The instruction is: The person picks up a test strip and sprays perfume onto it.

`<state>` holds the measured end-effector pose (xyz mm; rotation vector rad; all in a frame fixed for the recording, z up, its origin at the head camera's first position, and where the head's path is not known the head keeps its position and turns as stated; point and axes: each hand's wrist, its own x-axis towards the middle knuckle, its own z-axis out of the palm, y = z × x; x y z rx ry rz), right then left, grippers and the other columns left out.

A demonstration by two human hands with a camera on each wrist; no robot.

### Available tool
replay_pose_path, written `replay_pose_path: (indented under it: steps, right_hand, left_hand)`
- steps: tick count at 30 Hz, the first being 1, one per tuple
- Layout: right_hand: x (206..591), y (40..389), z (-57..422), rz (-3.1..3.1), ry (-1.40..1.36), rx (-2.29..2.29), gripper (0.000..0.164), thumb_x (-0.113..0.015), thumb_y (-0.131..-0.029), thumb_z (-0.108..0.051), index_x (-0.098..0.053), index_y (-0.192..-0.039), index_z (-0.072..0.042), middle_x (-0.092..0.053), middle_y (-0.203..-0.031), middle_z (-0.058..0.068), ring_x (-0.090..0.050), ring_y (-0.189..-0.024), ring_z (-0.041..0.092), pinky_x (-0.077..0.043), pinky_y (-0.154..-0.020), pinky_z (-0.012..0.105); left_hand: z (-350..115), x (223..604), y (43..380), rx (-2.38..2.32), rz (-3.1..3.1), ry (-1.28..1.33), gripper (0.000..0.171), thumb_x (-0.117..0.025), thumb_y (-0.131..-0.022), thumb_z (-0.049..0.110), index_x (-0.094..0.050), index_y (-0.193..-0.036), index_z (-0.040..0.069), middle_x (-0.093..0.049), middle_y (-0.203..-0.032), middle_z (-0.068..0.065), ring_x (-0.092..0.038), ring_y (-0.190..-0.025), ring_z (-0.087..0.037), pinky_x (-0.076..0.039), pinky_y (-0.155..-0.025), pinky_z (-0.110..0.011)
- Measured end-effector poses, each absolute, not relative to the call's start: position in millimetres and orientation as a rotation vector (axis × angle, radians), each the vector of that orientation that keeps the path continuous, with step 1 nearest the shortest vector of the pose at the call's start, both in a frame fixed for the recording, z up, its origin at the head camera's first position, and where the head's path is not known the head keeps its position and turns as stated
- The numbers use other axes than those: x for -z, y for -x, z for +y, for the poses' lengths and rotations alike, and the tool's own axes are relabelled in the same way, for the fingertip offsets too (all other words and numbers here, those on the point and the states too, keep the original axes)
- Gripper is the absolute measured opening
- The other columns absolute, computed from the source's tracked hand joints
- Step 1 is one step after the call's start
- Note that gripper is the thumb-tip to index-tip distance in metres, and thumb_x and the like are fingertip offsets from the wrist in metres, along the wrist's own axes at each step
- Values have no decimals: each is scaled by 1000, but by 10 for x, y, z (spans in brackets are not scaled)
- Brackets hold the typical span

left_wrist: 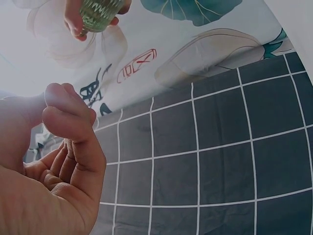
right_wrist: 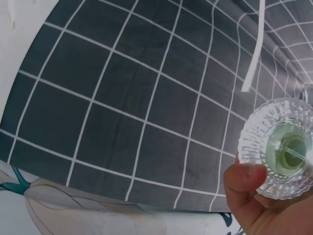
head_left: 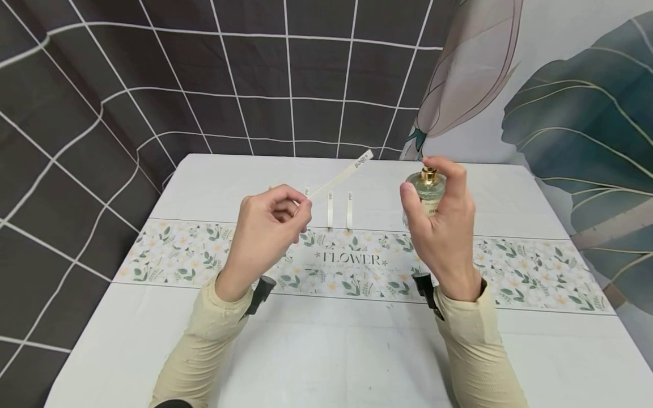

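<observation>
My left hand (head_left: 272, 229) pinches the near end of a thin white paper test strip (head_left: 340, 180), whose printed far end points up and right. In my right hand (head_left: 446, 226) is a glass perfume bottle (head_left: 427, 186) with greenish liquid and a gold spray top; the index finger lies on that top and the thumb is at its side. From below, the right wrist view shows the bottle's ribbed glass base (right_wrist: 257, 142) and the strip (right_wrist: 254, 68) near it. In the left wrist view the fingertips hide the strip, and the bottle (left_wrist: 100, 14) appears at the top.
Several more paper strips lie behind the left hand, among them one strip (head_left: 330, 209) and another strip (head_left: 349, 209). A floral band lettered FLOWER crosses the white tabletop (head_left: 336, 351). Behind stand a dark grid curtain (head_left: 255, 68) and a leaf-printed cloth (head_left: 571, 113).
</observation>
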<state>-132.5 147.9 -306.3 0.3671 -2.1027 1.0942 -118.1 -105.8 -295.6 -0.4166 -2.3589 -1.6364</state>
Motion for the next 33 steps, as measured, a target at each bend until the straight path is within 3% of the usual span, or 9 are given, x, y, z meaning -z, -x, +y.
replay_pose_path:
  steps: [6, 10, 14, 18, 22, 28, 33]
  right_hand:
    - [3053, 1322, 1495, -2125, -382, -1090, 47, -58, -100, -21, -42, -142, -7, -63, -99, 15, -53, -69, 11, -40, -60, 16]
    - [3039, 1322, 1492, -2124, -394, -1146, 52, -59, -101, -25, -37, -145, -7, -59, -113, 15, -56, -75, 9, -45, -64, 14]
    - [3024, 1317, 1518, -2105, -411, -1210, 51, -60, -102, -24, -36, -146, -10, -57, -115, 9, -58, -80, 8, -47, -67, 14]
    - [3016, 1313, 1570, -2145, -409, -1227, 55, -62, -102, -19, -34, -148, -11, -58, -120, 9, -59, -95, 9, -46, -77, 16]
    - [3038, 1338, 1636, -2225, -407, -1204, 62, -68, -99, -13, -32, -149, -10, -60, -125, 15, -57, -106, 17, -42, -85, 19]
    - [3156, 1445, 1775, -2347, -424, -1145, 67, -70, -97, -12, -30, -151, -9, -60, -129, 18, -63, -102, 28, -42, -80, 18]
    - [3360, 1571, 1902, -2475, -397, -1098, 71, -73, -96, -16, -30, -152, -11, -62, -129, 17, -59, -85, 24, -41, -67, 19]
  left_hand:
    - [-1063, 2963, 1194, 1624, -2344, 418, 8, -66, -93, 4, -72, -88, 6, -67, -63, -3, -58, -48, -21, -42, -45, -24]
    - [-1087, 2984, 1249, 1586, -2282, 396, 8, -67, -92, 3, -73, -87, 5, -66, -71, 0, -60, -61, -15, -44, -51, -21]
    - [-1145, 3021, 1344, 1668, -2163, 337, 7, -71, -93, 5, -75, -92, 0, -61, -76, 1, -55, -73, -15, -43, -59, -18]
    - [-1230, 3088, 1456, 1862, -2116, 236, 17, -72, -96, 13, -75, -103, -2, -61, -79, 1, -49, -68, -13, -41, -57, -19]
    - [-1306, 3168, 1601, 2066, -2146, 96, 19, -71, -98, 20, -74, -104, 2, -61, -74, 4, -46, -61, -9, -37, -50, -17]
    - [-1401, 3281, 1821, 2218, -2209, -34, 12, -69, -99, 19, -71, -99, 7, -62, -68, 7, -47, -59, -7, -35, -51, -16]
    - [-1457, 3466, 1958, 2253, -2357, -123, 18, -66, -101, 22, -68, -100, 4, -61, -68, 7, -47, -58, -6, -36, -52, -17]
